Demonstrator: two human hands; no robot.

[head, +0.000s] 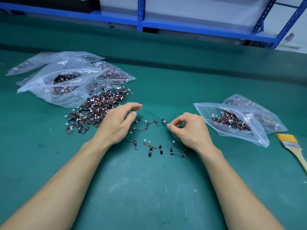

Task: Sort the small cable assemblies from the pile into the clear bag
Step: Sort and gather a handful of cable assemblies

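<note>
The right grip (187,128) pinches one black-tabbed assembly (164,121) between thumb and forefinger, just above the counter (149,188), with its other fingers curled under. The left grip (116,123) hovers spread and relaxed, holding nothing I can make out, its fingertips at the near edge of the pile (98,108). Between the two lie a handful of singles (150,126), set out apart from the tangle, thin red wires trailing from their tabs. The bag (232,125) lies just right of the right grip, its mouth gaping toward it, already partly filled. The pinch sits on a tab end, so the trailing wire could snag a neighbour and drag it along, spoiling any count. The bag's mouth is soft film lying low, and a piece dropped short would likely land on the lip or slide back out. The left fingers, so near the tangle, may lift a clump rather than one. Further left lie other bags (66,80); far right, a brush (292,146).
</note>
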